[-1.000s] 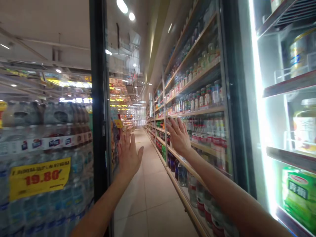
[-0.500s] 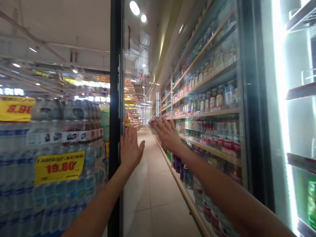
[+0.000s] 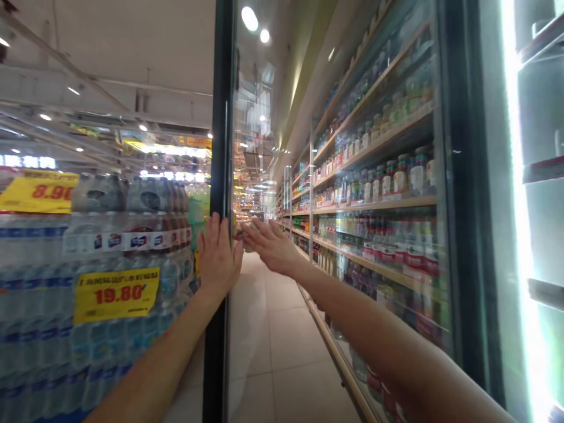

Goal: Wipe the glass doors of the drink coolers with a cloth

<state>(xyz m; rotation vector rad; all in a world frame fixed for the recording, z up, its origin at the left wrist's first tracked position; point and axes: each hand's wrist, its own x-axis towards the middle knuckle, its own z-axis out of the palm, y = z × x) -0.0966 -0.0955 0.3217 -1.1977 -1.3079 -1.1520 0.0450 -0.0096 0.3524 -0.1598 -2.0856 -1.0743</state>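
A glass door with a black frame stands swung open in front of me. My left hand lies over the frame's outer edge, fingers pointing up and stretched out, thumb toward the glass. Against the pane, just to the right, is my right hand, its fingers extended toward the left hand and nothing in its grasp. The two hands are close together. Whether the right palm presses fully on the glass is hard to make out.
To the left rise stacked packs of bottled water with yellow price signs. Through the glass, shelves of bottled drinks line a tiled aisle. At the right is a lit cooler with shelves.
My left hand has moved left from the glass onto the black frame. My right hand has moved left across the pane, nearer to it. The view has shifted slightly.
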